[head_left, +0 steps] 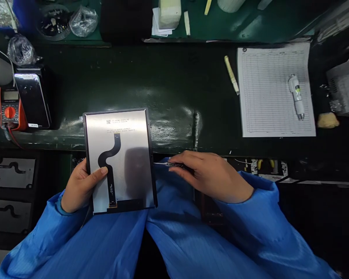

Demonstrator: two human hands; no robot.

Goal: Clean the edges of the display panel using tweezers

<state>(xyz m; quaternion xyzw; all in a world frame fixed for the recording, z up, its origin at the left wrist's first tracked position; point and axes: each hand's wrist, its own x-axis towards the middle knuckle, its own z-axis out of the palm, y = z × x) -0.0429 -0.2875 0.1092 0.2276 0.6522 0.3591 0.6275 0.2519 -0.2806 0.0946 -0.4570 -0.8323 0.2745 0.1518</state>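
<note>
By the bench [133,77], we are seemingly working the panel [136,133] at its edge, left hand [80,184] clamping it, right hand [213,174] pinching tweezers [175,164], next move likely calling for steady aim.

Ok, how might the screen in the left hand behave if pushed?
The screen looks fairly stiff, lying flat beyond the left hand gripping one side. It appears slim, so probably fragile. Its sheen suggests a somewhat slippery surface.
</note>
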